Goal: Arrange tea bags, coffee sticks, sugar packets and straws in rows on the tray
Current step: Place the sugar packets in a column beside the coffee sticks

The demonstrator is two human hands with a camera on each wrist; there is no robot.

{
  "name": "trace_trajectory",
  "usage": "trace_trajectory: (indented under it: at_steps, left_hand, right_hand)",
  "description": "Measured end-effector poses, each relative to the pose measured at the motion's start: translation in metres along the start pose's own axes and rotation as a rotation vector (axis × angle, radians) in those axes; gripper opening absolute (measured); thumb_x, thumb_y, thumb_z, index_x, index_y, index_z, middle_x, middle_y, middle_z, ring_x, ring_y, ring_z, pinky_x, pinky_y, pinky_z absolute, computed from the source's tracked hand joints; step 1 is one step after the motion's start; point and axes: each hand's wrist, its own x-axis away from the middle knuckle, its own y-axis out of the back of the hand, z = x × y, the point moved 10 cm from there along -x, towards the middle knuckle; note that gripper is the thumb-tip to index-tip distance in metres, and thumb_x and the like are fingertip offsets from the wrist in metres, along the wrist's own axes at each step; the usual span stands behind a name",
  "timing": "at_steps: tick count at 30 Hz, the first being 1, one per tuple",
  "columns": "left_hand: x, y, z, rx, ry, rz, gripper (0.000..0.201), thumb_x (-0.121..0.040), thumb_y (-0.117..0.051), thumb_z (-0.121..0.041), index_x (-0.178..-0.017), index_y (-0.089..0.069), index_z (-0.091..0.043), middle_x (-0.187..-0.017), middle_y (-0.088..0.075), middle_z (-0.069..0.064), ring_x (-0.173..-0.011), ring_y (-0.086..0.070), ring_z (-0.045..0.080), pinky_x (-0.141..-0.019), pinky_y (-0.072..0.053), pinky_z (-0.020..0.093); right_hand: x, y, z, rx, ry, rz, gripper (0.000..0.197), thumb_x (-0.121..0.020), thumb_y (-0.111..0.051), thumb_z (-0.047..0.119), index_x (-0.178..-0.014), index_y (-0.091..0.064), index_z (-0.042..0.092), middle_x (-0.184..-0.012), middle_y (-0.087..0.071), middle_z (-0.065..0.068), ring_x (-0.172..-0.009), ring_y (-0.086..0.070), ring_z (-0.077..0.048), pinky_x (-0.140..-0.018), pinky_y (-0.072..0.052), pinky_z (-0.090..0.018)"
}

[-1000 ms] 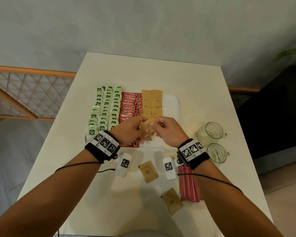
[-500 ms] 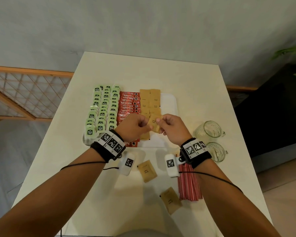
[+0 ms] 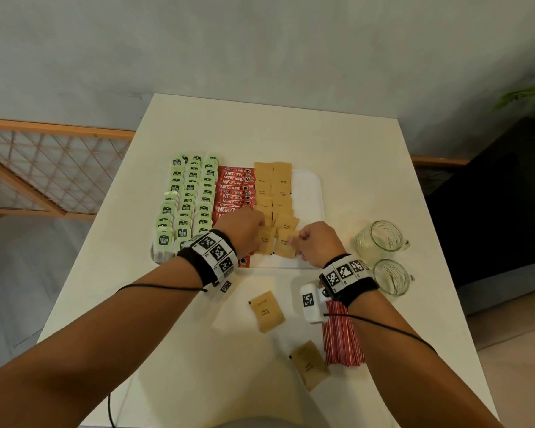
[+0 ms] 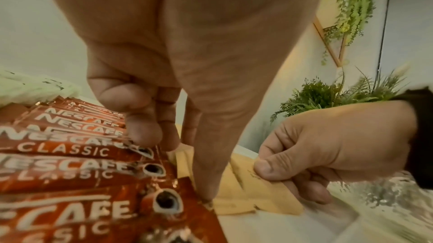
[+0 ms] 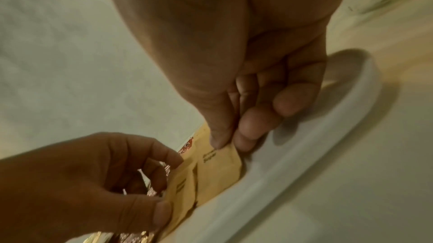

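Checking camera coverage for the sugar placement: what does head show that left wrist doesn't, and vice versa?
Head only: the green tea bags in clear rows, two loose sugar packets and the red straws on the table in front of the tray, and two glass mugs to the right.

Left wrist only: the left hand's thumb tip pressing a packet edge beside the coffee sticks, plus plants behind.

Both: the right hand pinching a brown sugar packet at the near end of the sugar rows on the white tray.
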Motion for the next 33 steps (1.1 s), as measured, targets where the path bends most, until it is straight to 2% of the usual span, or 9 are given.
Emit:
trace_trajectory:
  at_steps: [5, 8, 11, 13, 15, 22, 25, 28, 33]
  left_hand:
    - [-0.006, -0.001, -0.005, -0.002, -0.006, 0.007, 0.039, -0.088, -0.064, -0.015, -0.126, -0.059, -0.018, -0.121, -0.058, 0.004, -0.106, -0.058, 0.023, -0.09, -0.052, 0.036]
    - [-0.007, 0.0, -0.004, -0.017, 0.007, 0.008, 0.033, -0.086, -0.065, -0.016, -0.119, -0.062, -0.014, -0.115, -0.059, 0.005, -0.101, -0.059, 0.023, -0.084, -0.052, 0.033]
    - [-0.007, 0.0, -0.002, -0.022, 0.032, 0.006, 0.03, -0.084, -0.069, -0.02, -0.113, -0.063, -0.012, -0.109, -0.059, 0.004, -0.095, -0.06, 0.022, -0.081, -0.053, 0.032]
    - [-0.006, 0.0, 0.001, -0.017, 0.053, 0.005, 0.03, -0.084, -0.07, -0.021, -0.111, -0.064, -0.012, -0.108, -0.059, 0.004, -0.093, -0.061, 0.022, -0.082, -0.055, 0.034]
    - [-0.006, 0.0, 0.001, -0.019, 0.055, 0.0, 0.031, -0.084, -0.07, -0.022, -0.112, -0.063, -0.012, -0.109, -0.059, 0.004, -0.094, -0.06, 0.022, -0.084, -0.055, 0.035]
    - [-0.001, 0.003, 0.001, -0.008, 0.046, -0.033, 0.034, -0.085, -0.072, -0.023, -0.116, -0.061, -0.013, -0.112, -0.059, 0.005, -0.096, -0.059, 0.021, -0.082, -0.051, 0.03]
    - [0.0, 0.003, 0.0, 0.0, 0.041, -0.038, 0.035, -0.085, -0.072, -0.023, -0.116, -0.061, -0.013, -0.112, -0.058, 0.004, -0.095, -0.058, 0.02, -0.08, -0.049, 0.027]
    - [0.002, 0.004, 0.001, 0.001, 0.044, -0.044, 0.033, -0.085, -0.073, -0.022, -0.114, -0.062, -0.011, -0.112, -0.059, 0.005, -0.094, -0.059, 0.021, -0.08, -0.051, 0.028]
    - [0.002, 0.006, 0.001, -0.008, 0.067, -0.035, 0.034, -0.085, -0.074, -0.025, -0.113, -0.061, -0.009, -0.111, -0.059, 0.006, -0.094, -0.061, 0.023, -0.084, -0.056, 0.035]
  right_hand:
    - [0.001, -0.004, 0.005, 0.064, 0.002, 0.018, 0.038, -0.093, -0.069, 0.035, -0.064, -0.069, 0.012, -0.063, -0.068, -0.006, -0.061, -0.063, -0.022, -0.072, -0.058, -0.038]
    - [0.001, -0.002, 0.006, 0.06, 0.002, 0.024, 0.037, -0.092, -0.07, 0.039, -0.072, -0.074, 0.008, -0.071, -0.073, -0.01, -0.071, -0.07, -0.027, -0.076, -0.06, -0.042]
    - [-0.001, 0.005, 0.007, 0.037, -0.001, -0.016, 0.038, -0.091, -0.071, 0.043, -0.099, -0.072, 0.006, -0.093, -0.073, -0.012, -0.09, -0.069, -0.028, -0.084, -0.057, -0.039]
    - [-0.001, 0.007, 0.01, 0.035, 0.004, -0.02, 0.042, -0.089, -0.073, 0.045, -0.116, -0.065, 0.013, -0.104, -0.062, 0.0, -0.1, -0.064, -0.022, -0.089, -0.052, -0.033]
    - [-0.003, 0.005, 0.012, 0.027, 0.007, -0.011, 0.042, -0.088, -0.076, 0.043, -0.118, -0.061, 0.018, -0.106, -0.06, 0.004, -0.099, -0.062, -0.019, -0.089, -0.052, -0.033]
    - [-0.011, 0.004, 0.015, -0.011, 0.002, -0.032, 0.044, -0.09, -0.073, 0.04, -0.126, -0.056, 0.02, -0.1, -0.07, 0.0, -0.092, -0.067, -0.019, -0.084, -0.054, -0.034]
    - [-0.009, 0.002, 0.011, -0.017, -0.008, -0.017, 0.055, -0.089, -0.074, 0.035, -0.136, -0.049, 0.018, -0.098, -0.068, 0.001, -0.095, -0.065, -0.019, -0.085, -0.051, -0.032]
    - [-0.007, -0.005, 0.005, 0.0, 0.0, 0.005, 0.07, -0.085, -0.079, 0.032, -0.143, -0.043, 0.018, -0.102, -0.069, -0.004, -0.098, -0.066, -0.022, -0.091, -0.053, -0.037]
    - [-0.005, -0.007, 0.007, -0.044, 0.021, -0.005, 0.076, -0.084, -0.081, 0.025, -0.146, -0.038, 0.018, -0.087, -0.065, 0.001, -0.094, -0.067, -0.021, -0.092, -0.054, -0.04]
